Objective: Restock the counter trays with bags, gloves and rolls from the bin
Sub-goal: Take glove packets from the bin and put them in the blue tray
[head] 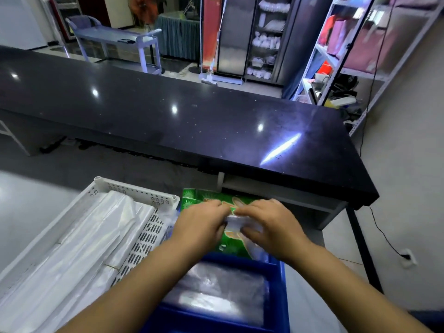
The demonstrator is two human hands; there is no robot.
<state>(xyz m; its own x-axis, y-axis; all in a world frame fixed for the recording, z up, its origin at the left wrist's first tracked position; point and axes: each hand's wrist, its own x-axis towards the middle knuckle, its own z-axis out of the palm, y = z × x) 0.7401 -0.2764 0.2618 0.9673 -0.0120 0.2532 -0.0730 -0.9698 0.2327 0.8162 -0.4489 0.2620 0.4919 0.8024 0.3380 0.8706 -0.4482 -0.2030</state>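
At far left, white perforated plastic tray, rigid, rectangular; inside it flat stacks of milky film bags, long axis running near-left to far-right; centre, left hand, fingers curled, pinching small clear packet at its left end; packet crinkly, lies crosswise between both hands; under it glossy green pack printed with a hand shape, long axis near-to-far, far end slanted left, resting over far rim of blue bin; bin hard plastic, holds clear wrapped packs; right hand, fingers curled, gripping packet's right end; beyond, black polished counter; far right, metal shelf rack.
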